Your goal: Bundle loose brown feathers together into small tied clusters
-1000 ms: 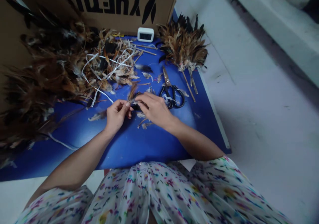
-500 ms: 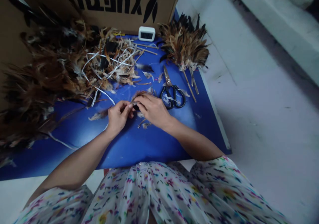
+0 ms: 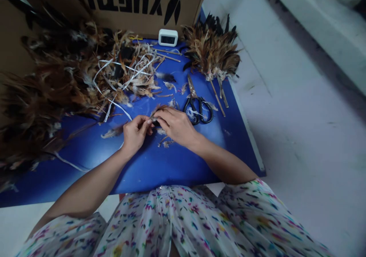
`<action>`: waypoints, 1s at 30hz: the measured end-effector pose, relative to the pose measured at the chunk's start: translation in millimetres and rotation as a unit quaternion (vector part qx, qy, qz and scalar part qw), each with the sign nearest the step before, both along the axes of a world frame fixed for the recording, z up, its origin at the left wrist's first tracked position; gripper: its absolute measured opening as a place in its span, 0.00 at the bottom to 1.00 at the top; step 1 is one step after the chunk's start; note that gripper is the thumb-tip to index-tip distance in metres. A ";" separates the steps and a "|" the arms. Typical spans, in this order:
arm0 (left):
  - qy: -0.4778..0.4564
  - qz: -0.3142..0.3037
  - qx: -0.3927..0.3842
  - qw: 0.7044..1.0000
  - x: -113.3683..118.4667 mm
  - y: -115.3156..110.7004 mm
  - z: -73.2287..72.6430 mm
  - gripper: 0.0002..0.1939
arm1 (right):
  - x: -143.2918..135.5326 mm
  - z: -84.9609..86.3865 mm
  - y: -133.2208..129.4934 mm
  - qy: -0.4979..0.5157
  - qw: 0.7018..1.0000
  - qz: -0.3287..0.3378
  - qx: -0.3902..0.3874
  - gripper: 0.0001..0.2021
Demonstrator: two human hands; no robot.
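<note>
Over the blue table (image 3: 177,169), my left hand (image 3: 135,134) pinches the base of a small brown feather bunch (image 3: 159,108). My right hand (image 3: 178,126) meets it from the right, its bent fingers closed on the same bunch. The feather tips poke out above my fingers; what lies between the fingertips is partly hidden. Black-handled scissors (image 3: 195,101) lie just right of my right hand, blades pointing away. Loose feather scraps (image 3: 166,142) are below my hands, and a greyish feather (image 3: 112,132) rests left of my left hand.
A large pile of brown feathers (image 3: 68,70) with white ribbon (image 3: 134,74) covers the left side. A cardboard box (image 3: 128,21) stands behind, with a small white clock (image 3: 168,38) before it. Feather bundles on sticks (image 3: 214,51) lie at the back right, near the wall (image 3: 286,108).
</note>
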State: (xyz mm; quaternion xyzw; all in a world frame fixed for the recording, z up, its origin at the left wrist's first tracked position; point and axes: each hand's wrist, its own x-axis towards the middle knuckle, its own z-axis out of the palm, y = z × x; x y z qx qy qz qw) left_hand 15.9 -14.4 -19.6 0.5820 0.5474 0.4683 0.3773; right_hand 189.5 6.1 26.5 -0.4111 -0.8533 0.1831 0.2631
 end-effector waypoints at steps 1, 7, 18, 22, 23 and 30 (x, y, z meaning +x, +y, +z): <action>0.006 -0.001 0.002 1.000 0.1 -0.1 -0.1 0.10 | 0.0 -0.3 0.1 0.000 1.000 0.000 0.003 0.10; 0.027 -0.006 0.016 0.999 1.0 -1.5 0.6 0.10 | 0.3 -3.4 0.8 -0.004 1.000 0.004 0.023 0.11; 0.078 -0.013 0.053 0.995 -0.1 -1.4 0.0 0.10 | -2.4 -5.2 -1.9 -0.018 0.999 0.012 0.034 0.11; 0.067 -0.017 0.050 0.996 0.3 -1.7 1.5 0.08 | -3.0 -6.4 -1.1 -0.012 0.999 0.008 0.033 0.10; 0.062 -0.019 0.049 0.997 0.4 -1.9 2.1 0.08 | -3.2 -7.0 -1.1 -0.009 0.999 0.006 0.032 0.10; 0.040 -0.041 0.037 0.998 -0.4 -1.8 4.2 0.11 | -1.7 0.4 -1.5 0.102 0.995 -0.008 -0.020 0.06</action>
